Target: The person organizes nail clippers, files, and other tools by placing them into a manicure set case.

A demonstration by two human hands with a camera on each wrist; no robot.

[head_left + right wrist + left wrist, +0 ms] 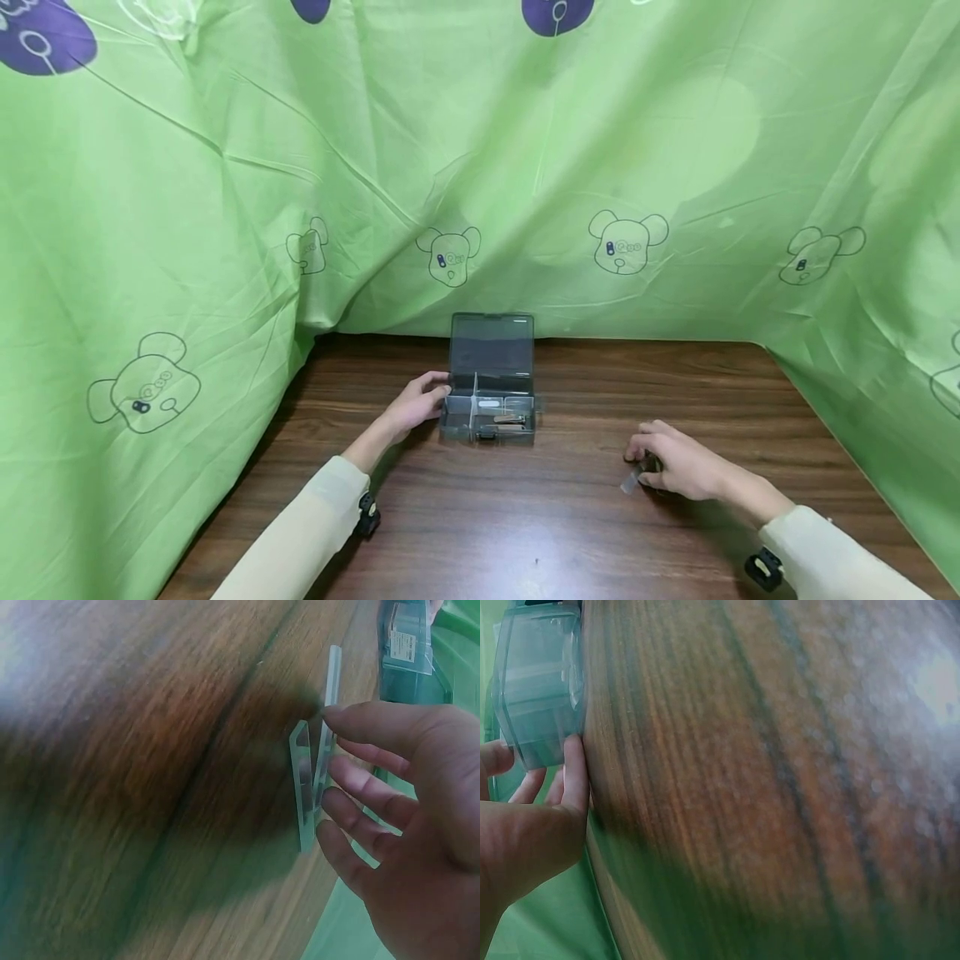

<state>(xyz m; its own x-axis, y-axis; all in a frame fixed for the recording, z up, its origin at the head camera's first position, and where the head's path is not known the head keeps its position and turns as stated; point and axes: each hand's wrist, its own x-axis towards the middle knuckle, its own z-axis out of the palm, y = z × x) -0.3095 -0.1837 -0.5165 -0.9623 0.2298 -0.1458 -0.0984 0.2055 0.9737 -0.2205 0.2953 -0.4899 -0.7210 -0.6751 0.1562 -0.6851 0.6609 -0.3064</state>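
Note:
A grey see-through compartment box (487,433) stands on the table with its lid (492,346) raised at the back. My left hand (417,404) holds the box's left end, thumb and fingers at its corner, as the left wrist view also shows. A small white piece (489,403) and a tan and metallic item (510,419) lie in its right-hand compartments. Well to the right, my right hand (678,462) pinches a thin clear plastic strip (334,671) between thumb and fingers. Beside that strip, a second clear piece (298,765) with a slanted end stands close to the tabletop.
The brown wood-grain table (555,533) extends around the box and both hands. Green patterned cloth (525,167) hangs behind and along both sides. A white label (403,646) shows on the box's side in the right wrist view.

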